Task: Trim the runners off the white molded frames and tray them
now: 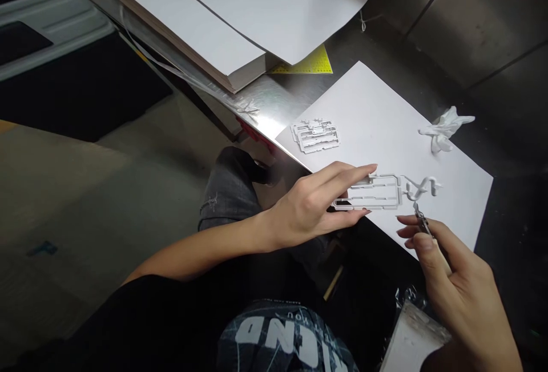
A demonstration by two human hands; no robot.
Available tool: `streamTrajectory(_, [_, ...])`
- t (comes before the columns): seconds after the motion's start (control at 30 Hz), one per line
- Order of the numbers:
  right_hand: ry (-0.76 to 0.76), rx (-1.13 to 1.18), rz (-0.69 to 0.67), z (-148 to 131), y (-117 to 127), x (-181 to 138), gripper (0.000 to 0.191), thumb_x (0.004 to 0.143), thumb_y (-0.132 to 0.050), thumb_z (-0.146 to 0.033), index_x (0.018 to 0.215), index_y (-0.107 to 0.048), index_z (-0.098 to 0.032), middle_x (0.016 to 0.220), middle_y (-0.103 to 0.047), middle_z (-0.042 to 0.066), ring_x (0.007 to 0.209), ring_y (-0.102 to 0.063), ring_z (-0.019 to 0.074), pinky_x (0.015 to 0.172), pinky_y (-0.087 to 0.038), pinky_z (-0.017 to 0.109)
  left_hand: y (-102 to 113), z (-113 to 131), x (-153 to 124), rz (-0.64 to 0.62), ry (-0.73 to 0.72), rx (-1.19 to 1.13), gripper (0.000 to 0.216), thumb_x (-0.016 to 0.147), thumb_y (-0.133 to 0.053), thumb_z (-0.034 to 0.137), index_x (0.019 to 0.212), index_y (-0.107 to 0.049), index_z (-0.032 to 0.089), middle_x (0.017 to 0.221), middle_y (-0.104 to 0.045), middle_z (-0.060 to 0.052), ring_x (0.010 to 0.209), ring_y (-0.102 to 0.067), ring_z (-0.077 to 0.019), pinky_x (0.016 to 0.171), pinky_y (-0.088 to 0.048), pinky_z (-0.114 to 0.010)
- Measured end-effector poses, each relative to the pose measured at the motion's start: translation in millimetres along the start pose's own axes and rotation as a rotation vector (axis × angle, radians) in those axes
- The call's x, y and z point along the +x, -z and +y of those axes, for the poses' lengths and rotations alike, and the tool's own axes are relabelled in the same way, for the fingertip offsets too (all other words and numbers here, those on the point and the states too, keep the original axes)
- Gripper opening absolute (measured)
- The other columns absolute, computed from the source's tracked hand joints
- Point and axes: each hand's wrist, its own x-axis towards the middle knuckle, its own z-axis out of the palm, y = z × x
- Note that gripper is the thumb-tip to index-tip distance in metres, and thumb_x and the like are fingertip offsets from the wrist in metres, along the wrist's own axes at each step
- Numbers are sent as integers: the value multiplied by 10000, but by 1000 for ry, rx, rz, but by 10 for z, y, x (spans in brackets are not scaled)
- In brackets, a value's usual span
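A hobby or assembly workshop: steel bench (265,101), paper stacks (205,24), white plastic part frames (315,135).

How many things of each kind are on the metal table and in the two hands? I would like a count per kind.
White plastic part frames: 2, one on the sheet, one in the left hand
White paper sheets or stacks: 3
Crumpled white scrap: 1
Yellow gridded mat: 1
Thin metal tool in the right hand: 1
Total: 8
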Motion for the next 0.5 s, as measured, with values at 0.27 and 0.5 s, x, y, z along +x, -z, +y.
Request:
streamTrajectory(0.27, [54,27,-17,-38,-29,45,307,1115,-576,-607,1179,-781,-387,1058,-809,-101,837,-770,89,798,-576,132,47,38,12,-62,-39,57,564,1025,-747,206,1546,-555,106,1346,-741,-134,1185,-728,-164,1051,-662,-268])
streamTrajectory(0.5, [70,30,-31,-14,-44,20,315,1124,-586,-587,1207,-791,-362,1028,-805,-70,821,-755,102,797,-581,153,48,98,12,-104,-49,84,540,1038,-729,212,1537,-559,92,1338,-751,-131,1233,-742,-168,1153,-626,-280])
